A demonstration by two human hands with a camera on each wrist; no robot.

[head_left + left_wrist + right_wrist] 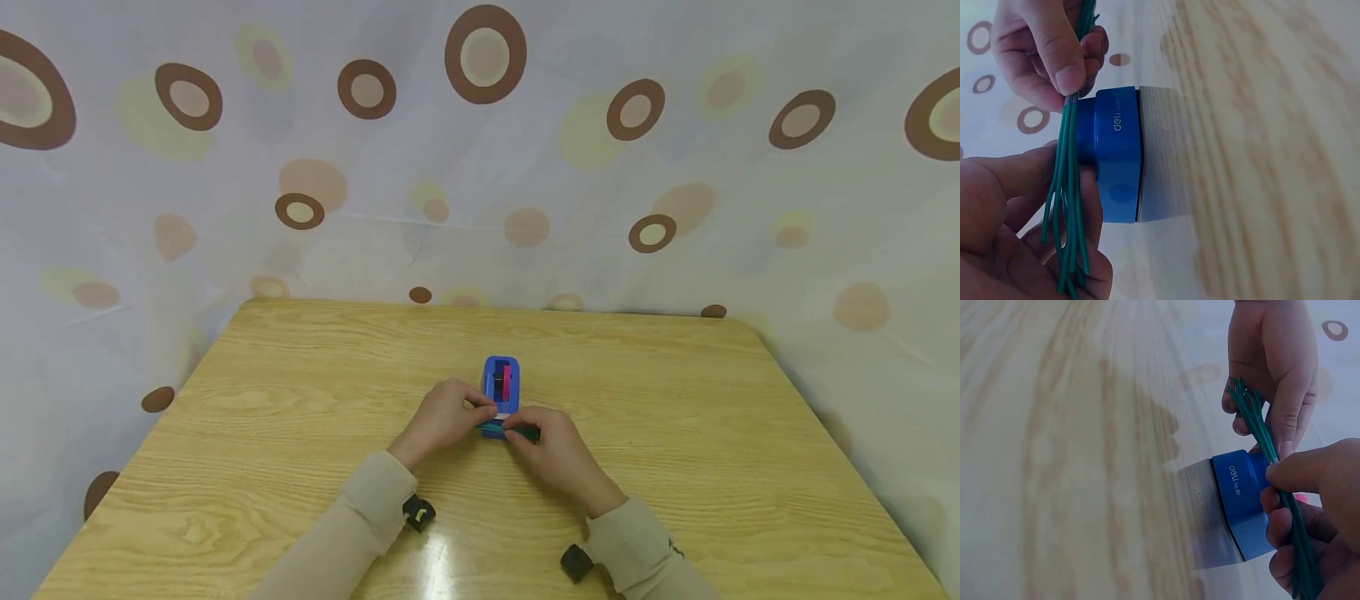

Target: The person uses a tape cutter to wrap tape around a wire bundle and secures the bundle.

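A blue tape dispenser with a pink roll core stands upright on the table. In front of it lies a bundle of thin green wires, crosswise between the hands. My right hand pinches the bundle near its middle, thumb on top, and a small shiny band of tape shows beside the thumb. The thumb and index finger of my left hand come together behind the bundle, close to the dispenser's front, where a pale strip shows; they seem to pinch the tape. The wires' loose ends fan out past the left fingers.
The wood-grain table reaches back to a white curtain with brown and yellow circles, which also hangs at both sides. Black wrist cameras sit under the left cuff and the right cuff.
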